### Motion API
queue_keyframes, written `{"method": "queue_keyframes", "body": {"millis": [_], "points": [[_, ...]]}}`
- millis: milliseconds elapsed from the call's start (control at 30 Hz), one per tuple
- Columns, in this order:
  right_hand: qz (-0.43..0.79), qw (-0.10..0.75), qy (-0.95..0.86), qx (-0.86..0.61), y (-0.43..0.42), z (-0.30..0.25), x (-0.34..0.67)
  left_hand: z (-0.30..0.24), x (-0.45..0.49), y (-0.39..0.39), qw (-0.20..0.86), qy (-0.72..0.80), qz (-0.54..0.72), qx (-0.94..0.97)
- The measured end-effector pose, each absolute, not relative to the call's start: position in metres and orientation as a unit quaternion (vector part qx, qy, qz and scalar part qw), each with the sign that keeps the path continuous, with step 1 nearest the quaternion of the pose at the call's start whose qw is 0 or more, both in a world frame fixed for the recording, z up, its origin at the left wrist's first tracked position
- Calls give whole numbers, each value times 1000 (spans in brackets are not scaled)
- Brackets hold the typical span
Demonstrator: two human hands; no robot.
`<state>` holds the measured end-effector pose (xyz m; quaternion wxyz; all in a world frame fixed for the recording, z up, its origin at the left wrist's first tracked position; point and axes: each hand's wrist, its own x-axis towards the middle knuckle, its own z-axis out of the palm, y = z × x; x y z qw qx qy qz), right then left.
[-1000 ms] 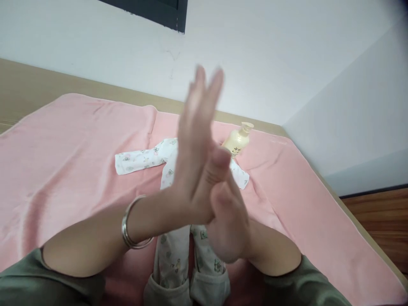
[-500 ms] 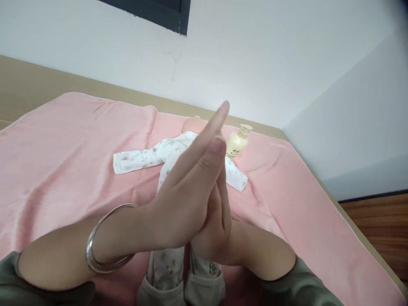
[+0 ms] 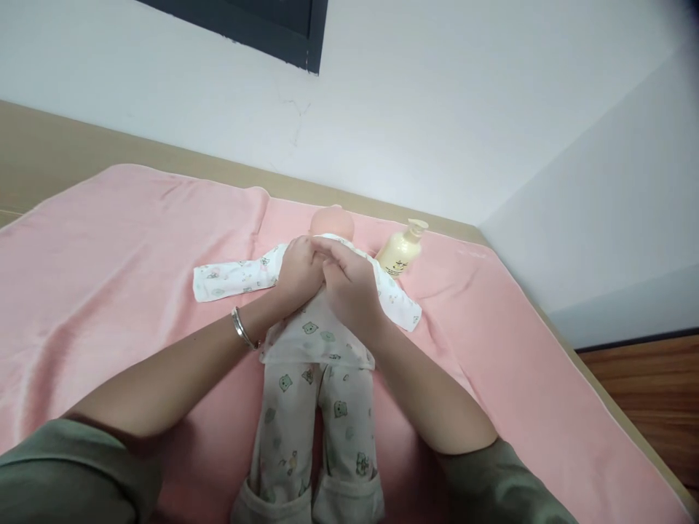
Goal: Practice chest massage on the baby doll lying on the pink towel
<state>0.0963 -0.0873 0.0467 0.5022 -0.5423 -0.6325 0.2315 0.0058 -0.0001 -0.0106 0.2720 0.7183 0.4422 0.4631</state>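
Observation:
A baby doll lies on its back, its bald head (image 3: 330,223) at the far end. It wears a white printed top (image 3: 314,336) with the sleeves spread out and matching trousers (image 3: 289,422). Above the doll's chest my left hand (image 3: 300,273), with a silver bangle (image 3: 240,327) on the wrist, meets my right hand (image 3: 354,287). The two are clasped together, fingers curled round each other; the palms and some fingertips are hidden. Whether they touch the top, I cannot tell. A pale yellow pump bottle (image 3: 400,251) lies tilted beside the doll's right-hand sleeve.
Under the doll spreads a pink blanket (image 3: 136,291) with some folds. It covers a wooden surface (image 3: 44,138) that borders the white wall (image 3: 409,102). A dark frame (image 3: 289,36) is set in the wall, and brown wood panelling (image 3: 649,393) shows at the right.
My hands were raised near me, palms pressed together with fingers stretched. They have moved forward and down over the doll's chest, and the fingers have curled together.

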Motion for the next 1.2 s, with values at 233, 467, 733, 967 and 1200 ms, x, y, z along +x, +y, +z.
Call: {"method": "queue_keyframes", "body": {"millis": [233, 467, 733, 967, 1200], "points": [[83, 430, -653, -618, -57, 9, 104, -18, -4, 0, 233, 494, 418, 725], [55, 311, -759, -570, -44, 0, 131, -22, -6, -1, 214, 463, 418, 752], [58, 191, -752, -628, -56, 6, 141, -21, -6, -4, 237, 477, 418, 736], [3, 173, -786, -594, -92, 5, 102, -17, -5, -4, 270, 488, 430, 710], [70, 185, -734, -650, -51, 11, 143, -19, -4, -2, 259, 485, 417, 724]]}}
